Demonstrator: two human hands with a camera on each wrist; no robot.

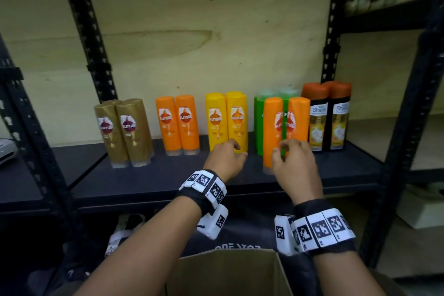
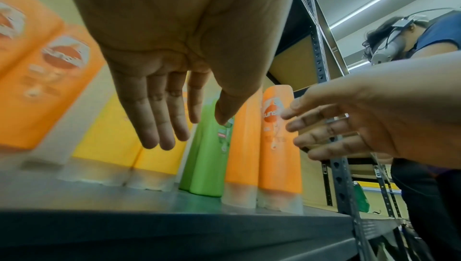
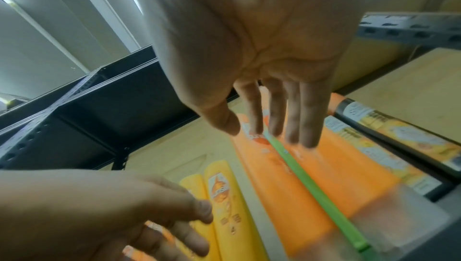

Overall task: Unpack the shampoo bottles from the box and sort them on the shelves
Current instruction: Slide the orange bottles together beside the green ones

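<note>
Shampoo bottles stand in pairs on the dark shelf (image 1: 168,175): gold (image 1: 125,132), orange (image 1: 177,125), yellow (image 1: 227,120), green (image 1: 258,125) and black with rust caps (image 1: 329,118). Two more orange bottles (image 1: 272,132) (image 1: 299,118) stand in front of the green ones. My left hand (image 1: 228,154) hovers in front of the yellow pair with relaxed fingers (image 2: 159,127), holding nothing. My right hand (image 1: 290,156) hangs just before the two front orange bottles, fingers (image 3: 291,121) straight and empty. The cardboard box (image 1: 230,271) sits open below my arms.
Black perforated uprights (image 1: 81,24) (image 1: 334,21) frame the shelf bay, with a plywood back panel (image 1: 192,43) behind. Bare shelf lies left of the gold bottles and along the front edge. Another person (image 2: 411,34) wearing a headset stands to the right.
</note>
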